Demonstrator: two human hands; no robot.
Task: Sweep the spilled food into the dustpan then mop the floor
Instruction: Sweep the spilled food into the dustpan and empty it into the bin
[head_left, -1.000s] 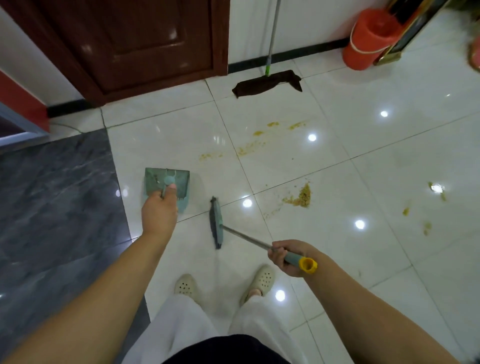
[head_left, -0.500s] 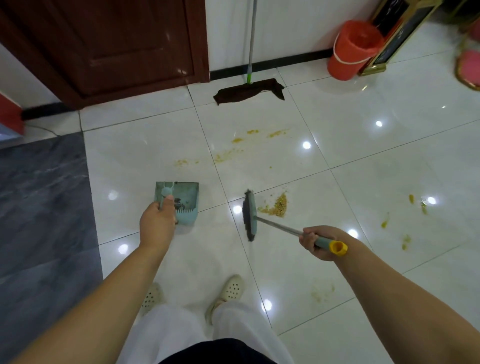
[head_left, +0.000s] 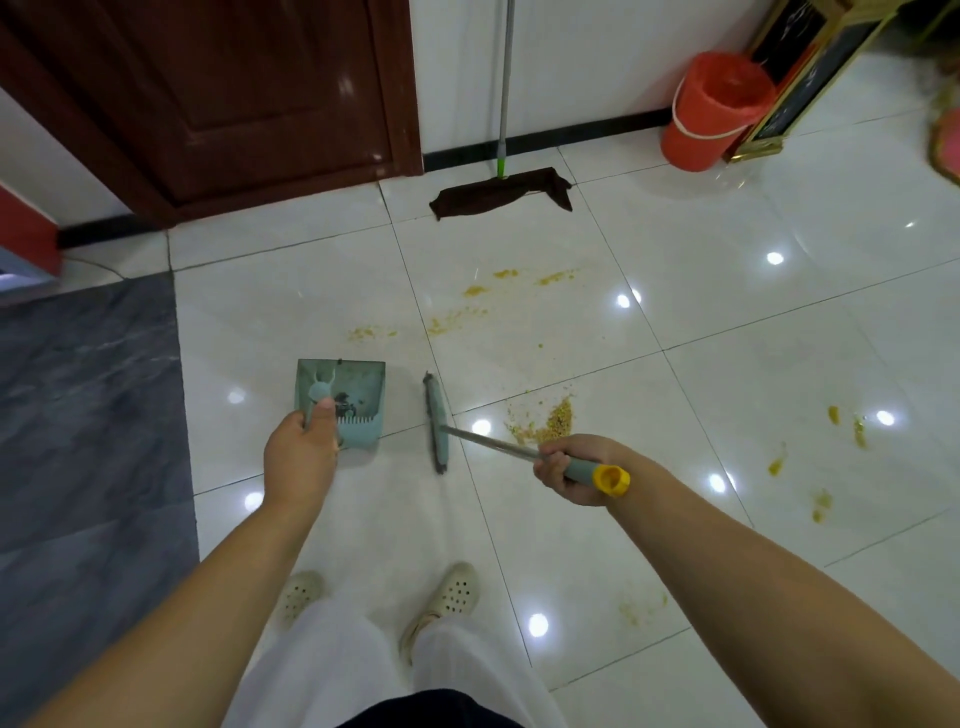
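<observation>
**Yellow crumbs wait between brush and mop**

Teal plastic is in both hands. The left hand (head_left: 301, 457) has its fingers curled shut around the upright handle of the dustpan (head_left: 340, 402), thumb pressed on top, so the pan sits low on the white tile floor (head_left: 727, 291), apparently so crumbs can be pushed in. Dark bits already lie in its tray.

The right hand (head_left: 571, 467) is closed in a fist on the grip of the broom (head_left: 436, 423), just ahead of its yellow end cap; the metal shaft runs leftward and down to the brush head, which stands just beside the pan, apart from it.

The largest pile of spilled food (head_left: 545, 421) lies on the far side of the brush head from the pan (so the brush looks to need a reach over it before any pull toward the tray). Thinner smears are scattered farther ahead, to the right, and near the person's feet.

The mop (head_left: 498, 195) leans against the wall beside the door, near an orange bucket (head_left: 711, 114), untouched. I judge sweeping is still under way and mopping is not yet begun.
</observation>
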